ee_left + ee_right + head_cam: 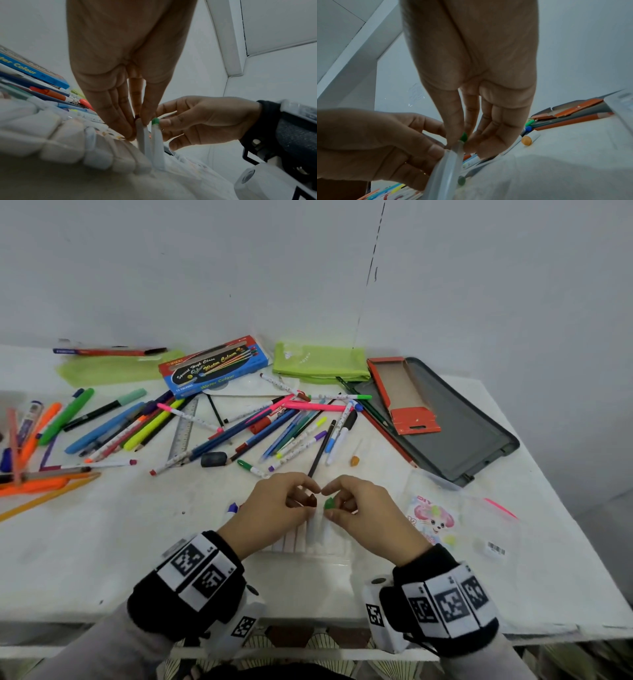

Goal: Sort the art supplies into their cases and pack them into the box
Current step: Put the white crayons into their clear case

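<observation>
Both hands meet over a clear plastic marker case point(298, 542) with ribbed slots point(85, 142) near the table's front edge. My left hand point(308, 495) pinches the top of a white marker with a brown cap point(312, 501); in the left wrist view its fingertips point(130, 129) close round that marker's barrel point(142, 136). My right hand point(331, 498) pinches a white marker with a green cap point(329, 503), which stands right beside the first one point(157, 142). The right wrist view shows the green cap point(463, 137) between thumb and fingers. Both markers stand tilted, their lower ends in the case.
A heap of pens and pencils point(239, 422) spreads across the table's middle and left. Behind lie a blue watercolour pen box point(214, 366) and a green pouch point(320, 361). A dark grey box point(462, 433) holding a red card sleeve point(400, 392) sits right, a cartoon-printed bag point(435, 518) nearer.
</observation>
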